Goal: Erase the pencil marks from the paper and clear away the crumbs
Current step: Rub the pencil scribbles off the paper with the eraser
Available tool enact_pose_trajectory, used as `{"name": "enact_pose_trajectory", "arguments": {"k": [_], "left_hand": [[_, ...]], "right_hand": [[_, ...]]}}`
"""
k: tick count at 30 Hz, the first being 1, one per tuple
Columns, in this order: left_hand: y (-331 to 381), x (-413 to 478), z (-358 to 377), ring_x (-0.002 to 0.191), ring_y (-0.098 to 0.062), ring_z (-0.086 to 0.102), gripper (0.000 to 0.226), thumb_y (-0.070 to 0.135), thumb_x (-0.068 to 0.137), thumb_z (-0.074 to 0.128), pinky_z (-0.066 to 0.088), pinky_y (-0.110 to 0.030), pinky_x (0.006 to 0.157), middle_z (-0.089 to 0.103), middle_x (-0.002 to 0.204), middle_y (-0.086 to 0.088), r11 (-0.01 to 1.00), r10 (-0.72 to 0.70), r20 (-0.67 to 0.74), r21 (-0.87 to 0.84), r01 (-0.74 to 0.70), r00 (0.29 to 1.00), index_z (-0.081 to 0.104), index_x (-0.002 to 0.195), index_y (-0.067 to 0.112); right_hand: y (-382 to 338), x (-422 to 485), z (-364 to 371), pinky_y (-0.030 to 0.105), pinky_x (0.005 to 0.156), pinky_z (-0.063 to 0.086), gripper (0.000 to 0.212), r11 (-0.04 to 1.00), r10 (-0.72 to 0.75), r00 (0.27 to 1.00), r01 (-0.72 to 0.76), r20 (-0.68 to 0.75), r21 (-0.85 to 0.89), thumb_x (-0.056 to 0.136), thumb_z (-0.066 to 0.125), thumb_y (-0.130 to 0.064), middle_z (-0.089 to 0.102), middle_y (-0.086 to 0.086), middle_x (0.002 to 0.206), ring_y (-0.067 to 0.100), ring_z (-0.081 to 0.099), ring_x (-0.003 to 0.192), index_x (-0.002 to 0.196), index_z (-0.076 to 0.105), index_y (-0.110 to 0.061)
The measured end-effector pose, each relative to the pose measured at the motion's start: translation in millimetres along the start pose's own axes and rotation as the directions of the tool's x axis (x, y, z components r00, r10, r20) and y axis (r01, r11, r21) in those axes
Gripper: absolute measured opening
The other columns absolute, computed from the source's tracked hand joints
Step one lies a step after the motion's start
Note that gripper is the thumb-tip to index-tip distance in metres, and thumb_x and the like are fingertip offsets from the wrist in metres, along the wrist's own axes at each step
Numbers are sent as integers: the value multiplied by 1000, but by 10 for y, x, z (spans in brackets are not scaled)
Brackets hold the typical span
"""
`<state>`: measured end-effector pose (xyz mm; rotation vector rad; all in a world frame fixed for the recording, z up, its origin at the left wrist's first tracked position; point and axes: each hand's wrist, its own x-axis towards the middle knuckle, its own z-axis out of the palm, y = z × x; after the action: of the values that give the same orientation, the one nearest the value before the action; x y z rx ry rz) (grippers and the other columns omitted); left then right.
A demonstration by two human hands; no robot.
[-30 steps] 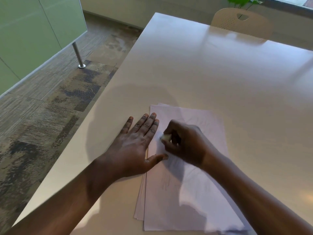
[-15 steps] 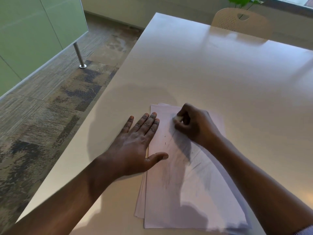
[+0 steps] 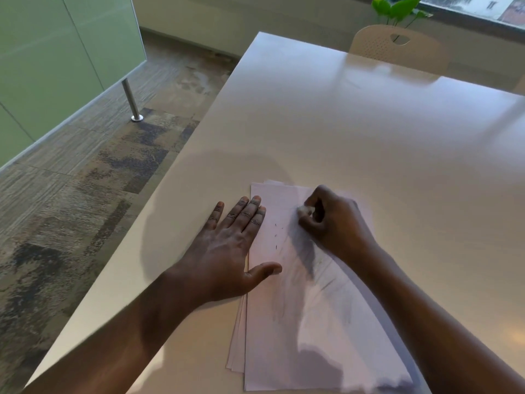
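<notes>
1. Right hand (image 3: 333,223): curled shut around a small pale eraser (image 3: 305,210), pressed to the far part of the top paper (image 3: 298,322).
2. Left hand (image 3: 227,251): spread flat, palm down, gripping nothing; fingers across the left edge of the sheets, thumb on the top one.
3. Paper: a slightly fanned stack near the left edge of the white table (image 3: 369,132).
4. Faint pencil marks (image 3: 277,237) and grey smudges between the hands.
5. Far off: chair (image 3: 397,48) at the table's far side.
</notes>
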<state>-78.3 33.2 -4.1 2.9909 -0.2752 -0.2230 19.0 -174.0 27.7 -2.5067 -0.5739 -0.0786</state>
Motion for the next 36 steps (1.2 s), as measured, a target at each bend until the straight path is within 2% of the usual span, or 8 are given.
{"name": "enact_pose_trajectory", "arguments": {"k": [4, 6, 12, 18, 23, 28, 33, 36], "left_hand": [[-20, 30, -58, 153, -14, -31, 121, 92, 70, 4, -8, -45, 128, -24, 170, -2, 1000, 12, -35, 2, -12, 999, -3, 164, 16], [-43, 65, -89, 154, -13, -29, 125, 94, 68, 12, -7, -43, 128, -22, 171, -2, 999, 28, -45, -41, -30, 999, 3, 163, 15], [-112, 84, -29, 149, -10, -36, 127, 100, 67, 9, -12, -42, 127, -35, 166, 1, 999, 40, 20, -15, -40, 999, -25, 159, 20], [-107, 90, -23, 149, -10, -38, 129, 101, 63, 3, -13, -43, 127, -38, 164, 2, 1000, 25, 39, 1, -25, 999, -27, 158, 19], [-112, 85, -17, 147, -10, -41, 125, 100, 67, 3, -13, -43, 127, -42, 162, 3, 999, 32, 45, 4, -32, 998, -30, 157, 20], [-96, 98, -40, 146, -9, -41, 127, 100, 64, 3, -14, -43, 126, -42, 162, 4, 1000, 25, 61, 7, -26, 998, -29, 157, 20], [-95, 93, -46, 145, -10, -43, 125, 99, 64, 0, -15, -44, 126, -44, 161, 3, 999, 28, 72, 15, -29, 997, -34, 155, 20], [-100, 96, -40, 146, -11, -43, 125, 100, 64, 0, -15, -45, 126, -45, 160, 3, 999, 37, 70, 22, -39, 997, -34, 155, 21]], "right_hand": [[-260, -405, 101, 18, 57, 49, 13, 990, -137, 982, 133, 126, 40, 92, 68, -32, 60, -11, 75, 2, 57, 63, 98, 61, -23], [-235, -408, 94, 18, 59, 50, 15, 990, -138, 985, 135, 98, 44, 92, 67, -32, 60, -12, 77, 2, 57, 64, 103, 61, -24], [-201, -210, 163, 23, 59, 51, 11, 986, -148, 988, 144, 40, 85, 89, 71, -24, 63, -8, 73, 6, 59, 61, 94, 64, -18], [12, 191, 56, 19, 60, 53, 10, 1000, 17, 999, -16, -44, 22, 91, 71, -25, 65, -9, 77, 2, 61, 65, 96, 65, -19], [-171, -110, 162, 24, 59, 52, 9, 987, -146, 987, 142, 64, 72, 88, 73, -23, 66, -7, 73, 5, 61, 62, 92, 67, -17], [56, 234, 18, 25, 61, 57, 10, 999, 30, 999, -30, -26, 35, 91, 72, -26, 66, -6, 73, 5, 62, 63, 95, 66, -20], [-173, -28, 143, 22, 57, 50, 8, 993, -104, 991, 98, 88, 64, 88, 73, -22, 65, -7, 69, 5, 59, 59, 93, 68, -17], [-28, 88, 69, 14, 52, 42, 9, 998, -21, 999, 19, 42, 59, 87, 74, -24, 63, -8, 66, 1, 54, 54, 88, 66, -20]]}}
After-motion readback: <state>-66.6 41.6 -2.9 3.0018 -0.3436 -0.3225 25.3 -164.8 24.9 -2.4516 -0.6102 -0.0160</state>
